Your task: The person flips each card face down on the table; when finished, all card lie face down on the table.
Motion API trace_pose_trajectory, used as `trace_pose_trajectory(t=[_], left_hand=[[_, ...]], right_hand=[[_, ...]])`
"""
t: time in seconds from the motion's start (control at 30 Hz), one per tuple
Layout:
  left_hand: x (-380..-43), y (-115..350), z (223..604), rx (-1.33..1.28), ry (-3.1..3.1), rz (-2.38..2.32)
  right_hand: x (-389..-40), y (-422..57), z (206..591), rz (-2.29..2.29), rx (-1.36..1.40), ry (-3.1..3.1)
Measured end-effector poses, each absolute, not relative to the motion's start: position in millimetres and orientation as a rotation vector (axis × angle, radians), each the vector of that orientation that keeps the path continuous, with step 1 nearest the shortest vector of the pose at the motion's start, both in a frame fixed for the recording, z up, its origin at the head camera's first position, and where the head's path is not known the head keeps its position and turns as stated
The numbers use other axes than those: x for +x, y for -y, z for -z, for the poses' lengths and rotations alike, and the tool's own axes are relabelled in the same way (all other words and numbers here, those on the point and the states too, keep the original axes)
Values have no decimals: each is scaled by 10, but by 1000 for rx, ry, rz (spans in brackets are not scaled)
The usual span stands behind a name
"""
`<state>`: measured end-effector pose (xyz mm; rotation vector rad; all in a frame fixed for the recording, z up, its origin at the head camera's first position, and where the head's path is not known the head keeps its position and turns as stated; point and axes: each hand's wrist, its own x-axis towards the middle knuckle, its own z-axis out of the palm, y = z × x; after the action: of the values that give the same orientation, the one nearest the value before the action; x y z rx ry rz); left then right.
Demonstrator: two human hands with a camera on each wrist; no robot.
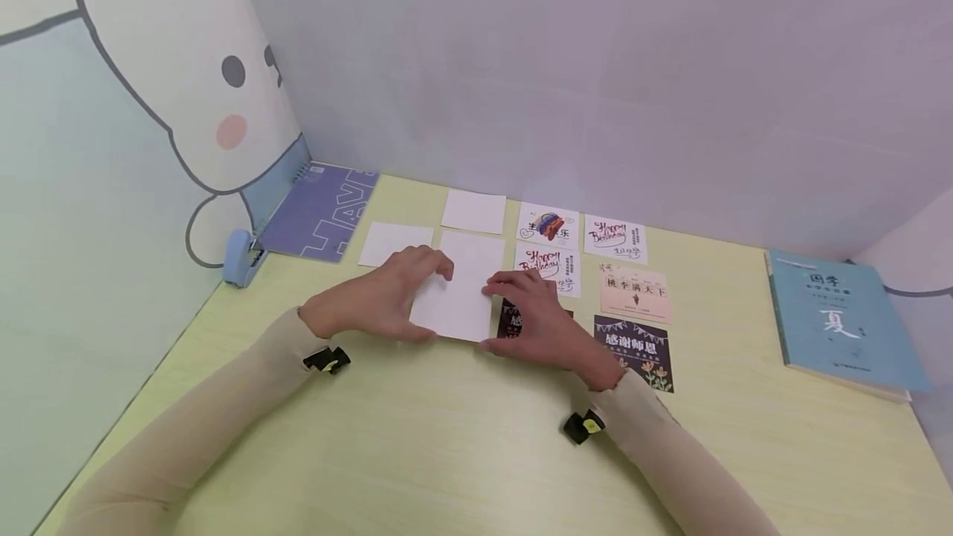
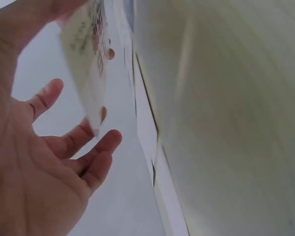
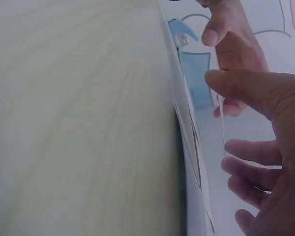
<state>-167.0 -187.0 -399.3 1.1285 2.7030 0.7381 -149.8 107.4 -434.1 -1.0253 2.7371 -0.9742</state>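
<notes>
A card (image 1: 456, 304) is held up between both hands, its blank white side toward the head camera. Print shows on the underside of the card (image 2: 83, 54) in the left wrist view. My left hand (image 1: 390, 298) grips its left edge, thumb by the near corner. On the opposite edge, my right hand (image 1: 534, 323) holds it between thumb and fingers. A dark card (image 1: 512, 319) lies partly hidden beneath the right hand. Beyond the hands are blank white cards (image 1: 473, 212) and a red-lettered Happy Birthday card (image 1: 547, 267).
Several printed cards lie to the right, among them a pink card (image 1: 635, 294) and a dark flowered card (image 1: 633, 354). A blue book (image 1: 841, 321) lies far right. At the back left are a purple spiral notebook (image 1: 320, 213) and a light-blue stapler (image 1: 240, 257). Walls border the table.
</notes>
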Motion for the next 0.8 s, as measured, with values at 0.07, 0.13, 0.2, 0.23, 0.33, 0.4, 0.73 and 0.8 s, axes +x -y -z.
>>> trace_pose_trajectory(t=[0.07, 0.13, 0.2, 0.23, 0.33, 0.4, 0.73, 0.8], left_hand=[[-1671, 1877, 4021, 1095, -2694, -671], [-1674, 1876, 4054, 1084, -2692, -622], [-1681, 1869, 4080, 1078, -2694, -597], [-1688, 1864, 4092, 1080, -2698, -584], [-1724, 1837, 4103, 1095, -2708, -576], [-1777, 1795, 4106, 1117, -2703, -590], [-2414, 1332, 4019, 1184, -2690, -695], [-2568, 1204, 3999, 1153, -2711, -705]], right_hand=[[-1501, -1043, 4343, 918, -1004, -2749], [-1509, -1015, 4348, 868, -985, -2756], [-1519, -998, 4354, 829, -968, -2764], [-1518, -995, 4346, 819, -961, -2764], [-1533, -1017, 4332, 809, -947, -2772], [-1558, -1066, 4309, 828, -933, -2779], [-2082, -1612, 4129, 961, -735, -2883], [-2264, -1700, 4118, 940, -673, -2930]])
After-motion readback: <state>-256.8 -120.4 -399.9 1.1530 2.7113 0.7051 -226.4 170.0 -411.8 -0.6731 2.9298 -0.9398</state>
